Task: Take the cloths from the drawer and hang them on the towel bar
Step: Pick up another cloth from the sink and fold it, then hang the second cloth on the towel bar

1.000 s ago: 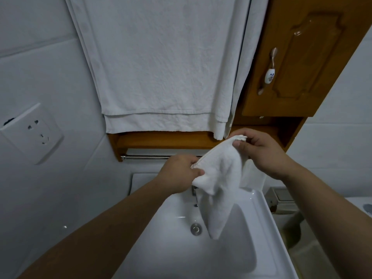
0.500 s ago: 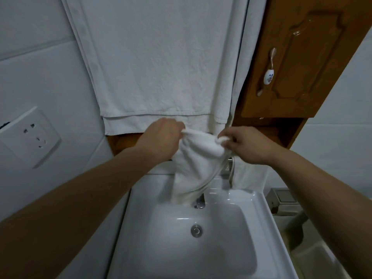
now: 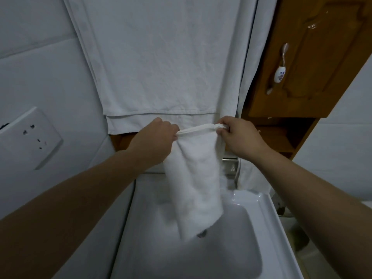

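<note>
Two hands are in view, one small white cloth (image 3: 197, 178), one large white towel (image 3: 161, 67) with two lower hems showing one under the other, and one more strip of white fabric (image 3: 247, 77) hanging along its right side. There is one wooden cabinet door (image 3: 318, 57) with one handle (image 3: 280, 70), and one wall socket (image 3: 30, 137) on the left.

The room is a bathroom with pale tiled walls (image 3: 40, 67). A white sink (image 3: 271, 218) lies below, and a short stretch of chrome bar (image 3: 229, 159) shows under the wooden shelf.

The left hand (image 3: 159, 137) and the right hand (image 3: 239, 139) each pinch one end of the cloth's top edge, fingers curled round it. That edge is drawn taut between them, just in front of the large towel's lower hem. The rest of the cloth hangs down from the grip over the basin, its lower end near the drain, covering most of the chrome bar.
</note>
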A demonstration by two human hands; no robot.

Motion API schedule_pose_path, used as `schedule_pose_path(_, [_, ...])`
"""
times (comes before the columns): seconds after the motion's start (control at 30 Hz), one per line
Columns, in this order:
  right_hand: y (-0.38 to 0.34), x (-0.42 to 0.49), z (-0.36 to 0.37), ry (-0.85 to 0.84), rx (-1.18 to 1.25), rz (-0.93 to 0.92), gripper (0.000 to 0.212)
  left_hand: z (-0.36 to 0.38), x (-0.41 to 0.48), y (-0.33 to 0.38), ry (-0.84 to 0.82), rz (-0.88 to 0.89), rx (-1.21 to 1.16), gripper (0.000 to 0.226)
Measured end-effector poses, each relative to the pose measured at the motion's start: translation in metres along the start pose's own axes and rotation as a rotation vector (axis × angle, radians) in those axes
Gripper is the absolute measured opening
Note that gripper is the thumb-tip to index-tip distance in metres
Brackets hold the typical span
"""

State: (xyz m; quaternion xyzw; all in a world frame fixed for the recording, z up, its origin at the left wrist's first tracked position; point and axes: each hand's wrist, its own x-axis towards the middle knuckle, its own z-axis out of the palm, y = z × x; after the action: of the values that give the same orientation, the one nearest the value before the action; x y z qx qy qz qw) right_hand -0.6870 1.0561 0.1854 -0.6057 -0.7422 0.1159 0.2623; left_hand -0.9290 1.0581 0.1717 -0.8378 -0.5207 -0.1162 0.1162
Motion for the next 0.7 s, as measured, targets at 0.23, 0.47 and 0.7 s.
schedule_pose_path(0.23, [0.005, -0.008, 0.062, -0.178, 0.039, 0.077, 0.021, 0.046, -0.024, -0.019, -0.196, -0.164, 0.022, 0.016])
schedule_pose_path(0.47, [0.009, -0.01, 0.14, -0.178, 0.227, 0.241, 0.028, 0.093, -0.049, -0.035, -0.198, -0.314, 0.026, 0.024])
schedule_pose_path(0.7, [0.013, 0.009, 0.211, -0.164, 0.759, 0.529, 0.016, 0.144, -0.046, -0.056, -0.146, -0.469, 0.052, 0.011])
